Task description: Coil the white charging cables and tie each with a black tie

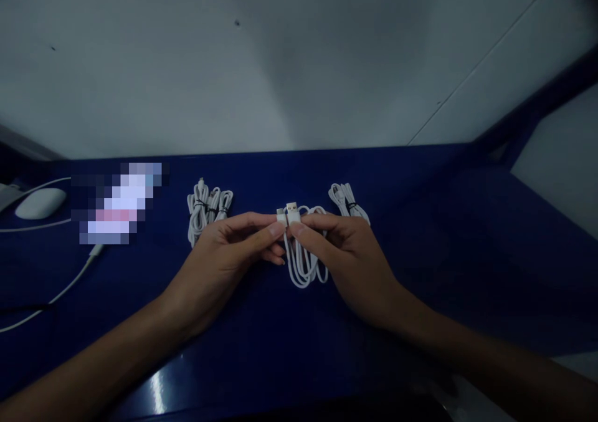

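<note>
Between my two hands is a white USB cable (299, 272), its loops hanging loosely below the fingers. My left hand (233, 247) pinches the smaller plug end between thumb and fingers. The larger USB-A plug (292, 212) sits in the pinch of my right hand (350, 247), right beside the other plug, both metal ends pointing away from me. Behind my left hand lie several coiled white cables (199, 213) with black ties. More coiled white cable (348, 199), tied in black, lies behind my right hand and is partly hidden by it.
The blue table (261, 359) meets a pale wall (187, 67) at the back. At the left a blurred-out phone-like lit screen (121, 204) has a white cord (70, 291) plugged in. A white rounded mouse-like object (40, 203) lies left of it.
</note>
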The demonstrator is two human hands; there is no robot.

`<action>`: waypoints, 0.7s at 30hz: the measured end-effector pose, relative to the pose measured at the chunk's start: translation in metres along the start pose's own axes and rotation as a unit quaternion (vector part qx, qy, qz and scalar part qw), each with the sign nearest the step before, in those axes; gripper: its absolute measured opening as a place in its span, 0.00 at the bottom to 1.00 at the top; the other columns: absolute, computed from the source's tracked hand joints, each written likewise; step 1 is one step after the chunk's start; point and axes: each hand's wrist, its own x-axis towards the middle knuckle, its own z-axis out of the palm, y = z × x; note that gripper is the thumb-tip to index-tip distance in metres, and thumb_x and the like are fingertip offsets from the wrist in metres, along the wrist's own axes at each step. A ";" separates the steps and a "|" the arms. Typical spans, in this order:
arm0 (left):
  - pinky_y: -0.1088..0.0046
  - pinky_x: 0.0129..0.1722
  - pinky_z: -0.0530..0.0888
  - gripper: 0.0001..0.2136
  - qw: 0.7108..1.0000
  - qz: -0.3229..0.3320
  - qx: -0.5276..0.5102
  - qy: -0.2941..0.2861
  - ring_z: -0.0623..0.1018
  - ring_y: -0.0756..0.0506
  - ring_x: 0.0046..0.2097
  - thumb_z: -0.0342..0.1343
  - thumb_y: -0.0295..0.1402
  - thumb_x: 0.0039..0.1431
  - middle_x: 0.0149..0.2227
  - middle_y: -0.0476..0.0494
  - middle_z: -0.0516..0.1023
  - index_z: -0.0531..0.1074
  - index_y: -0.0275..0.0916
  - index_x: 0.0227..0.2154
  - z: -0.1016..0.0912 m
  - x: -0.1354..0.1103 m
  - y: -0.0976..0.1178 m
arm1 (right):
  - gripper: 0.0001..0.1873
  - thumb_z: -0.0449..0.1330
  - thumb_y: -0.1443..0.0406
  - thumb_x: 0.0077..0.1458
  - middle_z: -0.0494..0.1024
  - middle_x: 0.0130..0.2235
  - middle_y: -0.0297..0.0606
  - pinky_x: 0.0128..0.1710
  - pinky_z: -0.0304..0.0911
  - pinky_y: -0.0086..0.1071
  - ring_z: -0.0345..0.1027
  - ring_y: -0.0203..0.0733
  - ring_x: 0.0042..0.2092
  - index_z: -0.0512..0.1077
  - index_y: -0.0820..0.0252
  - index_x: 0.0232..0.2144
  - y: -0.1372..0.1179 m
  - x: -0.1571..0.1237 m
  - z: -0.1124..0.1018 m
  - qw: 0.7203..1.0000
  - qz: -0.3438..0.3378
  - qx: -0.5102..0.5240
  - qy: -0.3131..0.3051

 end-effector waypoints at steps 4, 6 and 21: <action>0.77 0.45 0.81 0.06 1.000 -0.004 0.004 0.001 0.80 0.50 0.40 0.72 0.34 0.69 0.45 0.42 0.87 0.90 0.42 0.45 0.000 0.000 0.000 | 0.19 0.61 0.60 0.77 0.82 0.34 0.34 0.33 0.62 0.33 0.70 0.38 0.35 0.86 0.52 0.34 -0.001 0.000 0.000 1.000 0.001 0.017 -0.009; 0.78 0.44 0.81 0.06 1.000 -0.002 0.001 0.000 0.80 0.50 0.40 0.72 0.34 0.68 0.42 0.43 0.87 0.91 0.42 0.45 0.001 0.000 0.000 | 0.18 0.61 0.61 0.77 0.82 0.34 0.34 0.33 0.62 0.34 0.70 0.38 0.35 0.87 0.51 0.35 -0.002 0.000 0.000 1.000 0.002 0.024 -0.011; 0.79 0.43 0.80 0.06 1.000 -0.009 -0.009 0.008 0.79 0.51 0.38 0.74 0.33 0.66 0.43 0.43 0.87 0.91 0.41 0.45 0.003 -0.002 0.000 | 0.18 0.61 0.61 0.78 0.81 0.33 0.32 0.33 0.62 0.34 0.68 0.36 0.34 0.87 0.50 0.35 0.000 0.001 0.000 0.998 0.000 0.050 -0.022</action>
